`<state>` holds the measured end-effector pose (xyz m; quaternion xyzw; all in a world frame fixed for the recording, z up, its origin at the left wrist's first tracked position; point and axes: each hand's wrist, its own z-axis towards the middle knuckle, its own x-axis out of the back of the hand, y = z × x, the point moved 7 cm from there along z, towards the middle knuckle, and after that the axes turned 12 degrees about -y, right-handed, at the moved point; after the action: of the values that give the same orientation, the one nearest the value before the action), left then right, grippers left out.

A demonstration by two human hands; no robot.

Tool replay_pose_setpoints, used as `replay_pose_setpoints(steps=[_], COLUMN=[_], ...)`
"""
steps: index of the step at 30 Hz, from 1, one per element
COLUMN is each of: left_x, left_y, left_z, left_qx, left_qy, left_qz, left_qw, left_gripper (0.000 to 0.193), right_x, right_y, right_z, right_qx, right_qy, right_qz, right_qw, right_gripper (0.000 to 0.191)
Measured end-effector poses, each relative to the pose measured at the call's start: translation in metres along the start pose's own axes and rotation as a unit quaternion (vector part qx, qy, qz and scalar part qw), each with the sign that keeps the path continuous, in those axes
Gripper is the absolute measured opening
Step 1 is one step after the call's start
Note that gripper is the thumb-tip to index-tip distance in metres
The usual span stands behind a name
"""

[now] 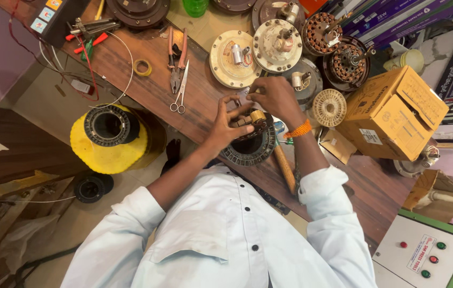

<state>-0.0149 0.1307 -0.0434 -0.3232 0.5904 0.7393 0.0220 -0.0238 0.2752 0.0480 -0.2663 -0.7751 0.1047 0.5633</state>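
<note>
While the left hand (225, 124) curls its fingers around the ring-shaped stator core (250, 146) at the near edge of the wooden bench (146, 80), the right hand (274, 96) pinches closed on something small just above it, too small to tell what. Judging by the core's mostly bare slots, the work looks early, with most of it left. Counted nearby: two cream motor covers (234, 58), one scissors (179, 92), one pliers (176, 58), one cardboard box (394, 114).
</note>
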Motion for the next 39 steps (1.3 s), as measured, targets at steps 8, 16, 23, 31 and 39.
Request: replay_pose_setpoints(steps=[8, 16, 23, 31, 39], left_x=[0.008, 0.005, -0.013, -0.008, -0.003], left_y=[-0.024, -0.001, 0.021, 0.020, 0.014], left_z=[0.001, -0.004, -0.010, -0.005, -0.006], left_qx=[0.027, 0.007, 0.021, -0.027, -0.025], left_qy=[0.007, 0.001, 0.108, 0.108, 0.113], left_qz=[-0.040, 0.200, 0.312, 0.436, 0.427], left_qw=[0.999, 0.980, 0.944, 0.893, 0.897], left_gripper=[0.085, 0.039, 0.040, 0.036, 0.036], right_x=[0.004, -0.036, -0.125, -0.062, 0.007], right_y=[-0.019, 0.006, 0.012, 0.073, 0.026], right_z=[-0.023, -0.127, -0.152, -0.158, -0.086], right_qx=[0.002, -0.131, -0.105, -0.113, 0.035], right_qy=[0.024, 0.148, 0.229, 0.340, 0.256], right_qz=[0.061, 0.256, 0.263, 0.245, 0.159], right_qw=[0.998, 0.946, 0.931, 0.901, 0.953], right_gripper=[0.020, 0.012, 0.011, 0.011, 0.011])
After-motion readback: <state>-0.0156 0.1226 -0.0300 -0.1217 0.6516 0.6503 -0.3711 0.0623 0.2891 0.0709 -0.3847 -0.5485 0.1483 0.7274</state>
